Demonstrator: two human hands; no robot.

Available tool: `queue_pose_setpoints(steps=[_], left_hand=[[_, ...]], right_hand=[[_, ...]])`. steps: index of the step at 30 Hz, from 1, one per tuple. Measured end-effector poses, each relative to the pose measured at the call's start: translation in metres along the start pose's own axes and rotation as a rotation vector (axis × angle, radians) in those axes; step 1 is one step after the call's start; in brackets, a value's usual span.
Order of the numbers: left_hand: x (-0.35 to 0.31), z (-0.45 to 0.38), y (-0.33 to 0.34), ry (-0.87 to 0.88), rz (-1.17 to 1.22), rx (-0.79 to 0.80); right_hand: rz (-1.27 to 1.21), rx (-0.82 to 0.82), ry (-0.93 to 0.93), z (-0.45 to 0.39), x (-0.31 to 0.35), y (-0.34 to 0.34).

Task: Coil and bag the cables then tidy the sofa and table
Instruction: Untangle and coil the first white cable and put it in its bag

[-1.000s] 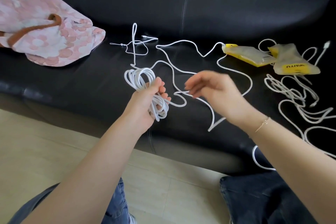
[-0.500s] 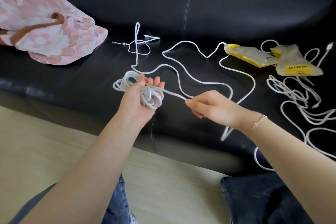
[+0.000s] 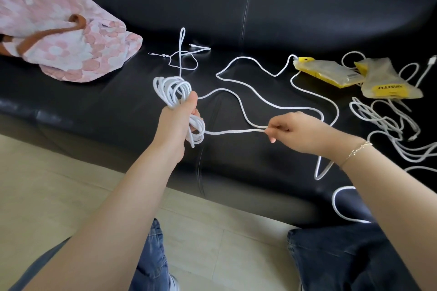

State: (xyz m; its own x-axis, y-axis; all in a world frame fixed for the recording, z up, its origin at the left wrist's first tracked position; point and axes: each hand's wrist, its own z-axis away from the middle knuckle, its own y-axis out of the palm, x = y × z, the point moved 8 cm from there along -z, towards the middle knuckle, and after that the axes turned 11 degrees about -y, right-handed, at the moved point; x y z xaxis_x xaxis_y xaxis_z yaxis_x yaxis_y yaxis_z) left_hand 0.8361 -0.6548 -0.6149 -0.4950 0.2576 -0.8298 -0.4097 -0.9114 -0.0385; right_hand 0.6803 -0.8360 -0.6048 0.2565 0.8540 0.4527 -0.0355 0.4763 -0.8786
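Several loops of white cable [image 3: 176, 92] are bunched in the left hand [image 3: 179, 120], fingers wrapped right round the bundle, which stands up above the fist and hangs out below it. That grasp is there to stop the turns springing apart while more cable comes in. Over to the right hand [image 3: 295, 133]: thumb and fingertips pinch the free run of the same cable just beside the coil, drawing it out nearly straight between the two hands. Held taut like that, the next stretch looks ready to be laid on as a fresh loop.

Plenty of slack is left. Beyond the pinch the cable wanders across the black sofa [image 3: 307, 12] in wide bends, up towards a yellow pouch [image 3: 326, 74], with one fold hanging near the front edge of the seat. So my read is that the coiling is perhaps half done on this one.

A second yellow pouch [image 3: 387, 82] lies just beside the first, both flat on the seat, handy for bagging. Right of them sits a loose tangle of more white cables [image 3: 387, 125], uncoiled. A thin cord [image 3: 182, 54] lies behind the coil, and a pink floral bag [image 3: 59, 30] slumps at the far left of the sofa. No table is in view.
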Motion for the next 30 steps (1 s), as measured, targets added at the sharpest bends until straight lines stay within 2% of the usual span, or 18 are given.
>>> queue_pose_setpoints(steps=[3,6,11,17,21,26,30], left_hand=[[-0.001,0.007,0.008,0.088,-0.261,0.002],[0.006,0.013,0.021,0.104,-0.387,0.057],[0.013,0.015,0.04,0.098,-0.354,0.261],[0.03,0.026,0.063,-0.049,-0.222,0.456],[0.031,0.028,0.062,-0.083,-0.227,0.413],[0.027,0.022,0.051,-0.07,-0.289,0.312],[0.031,0.021,0.047,-0.075,-0.43,0.297]], right_hand=[[-0.074,-0.042,-0.074,-0.001,0.011,0.003],[-0.2,-0.116,-0.176,-0.002,0.028,0.004],[-0.295,-0.251,-0.239,-0.004,0.032,-0.005],[-0.165,-0.303,-0.259,-0.004,0.031,-0.005],[-0.093,-0.293,-0.215,-0.004,0.03,-0.006],[0.032,-0.199,-0.058,-0.002,0.015,-0.012],[0.022,-0.305,-0.193,0.005,0.019,-0.026]])
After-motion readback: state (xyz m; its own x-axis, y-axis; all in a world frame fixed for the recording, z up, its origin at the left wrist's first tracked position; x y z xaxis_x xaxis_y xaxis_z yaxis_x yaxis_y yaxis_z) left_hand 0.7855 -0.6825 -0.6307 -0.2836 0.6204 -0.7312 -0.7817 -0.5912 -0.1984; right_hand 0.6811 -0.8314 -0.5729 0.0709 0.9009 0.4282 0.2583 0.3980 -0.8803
